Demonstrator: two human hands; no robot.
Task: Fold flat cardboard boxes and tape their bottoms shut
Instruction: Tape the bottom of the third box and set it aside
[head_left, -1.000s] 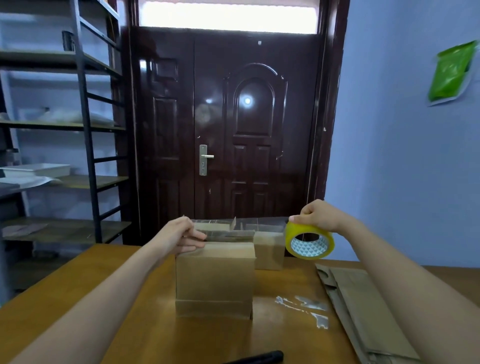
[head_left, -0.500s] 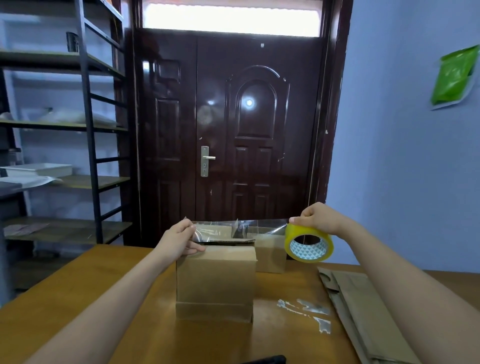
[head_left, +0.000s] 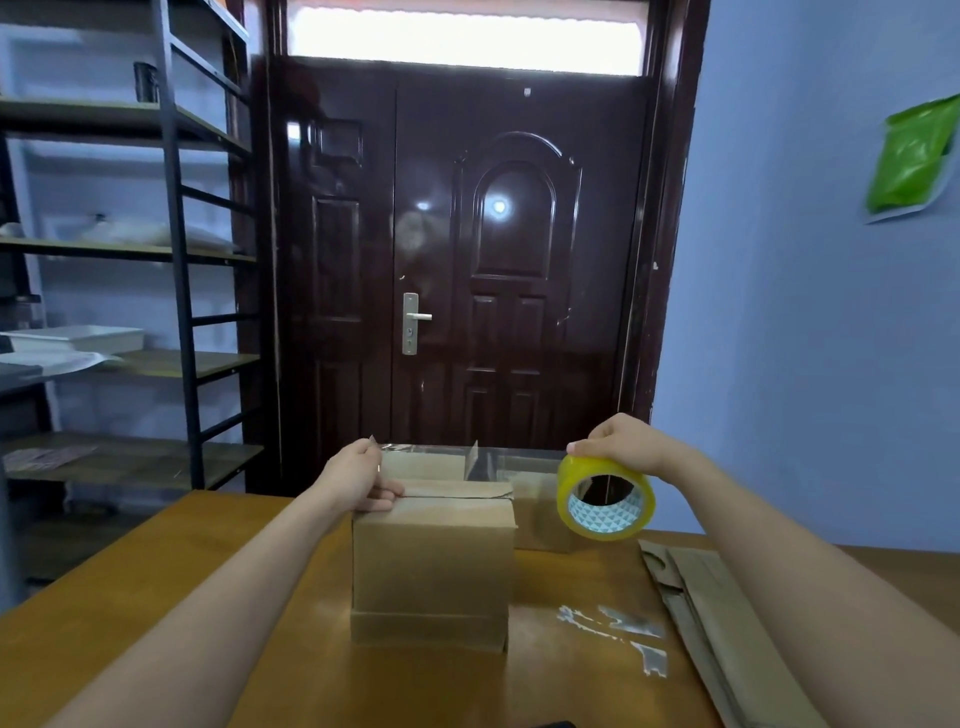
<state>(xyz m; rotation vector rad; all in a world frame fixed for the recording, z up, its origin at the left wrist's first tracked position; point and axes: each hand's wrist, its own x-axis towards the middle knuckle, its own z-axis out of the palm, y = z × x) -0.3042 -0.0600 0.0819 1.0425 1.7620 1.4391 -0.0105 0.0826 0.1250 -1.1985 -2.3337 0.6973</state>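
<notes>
A folded brown cardboard box (head_left: 434, 566) stands on the wooden table (head_left: 156, 613) with its closed flaps facing up. My left hand (head_left: 358, 480) pinches the free end of a clear tape strip (head_left: 478, 457) at the box's top left corner. The strip stretches level above the flaps to a yellow tape roll (head_left: 605, 501), which my right hand (head_left: 621, 447) grips from above, right of the box. A second box (head_left: 540, 514) stands behind, partly hidden.
A stack of flat cardboard blanks (head_left: 727, 623) lies on the table's right side. Scraps of clear tape (head_left: 618, 629) stick to the table beside the box. A metal shelf rack (head_left: 130, 260) stands at left; a dark door (head_left: 467, 260) is behind.
The strip of tape between my hands has grown longer. My right hand has drawn the roll slightly right, and my left hand has lifted a little at the box's corner.
</notes>
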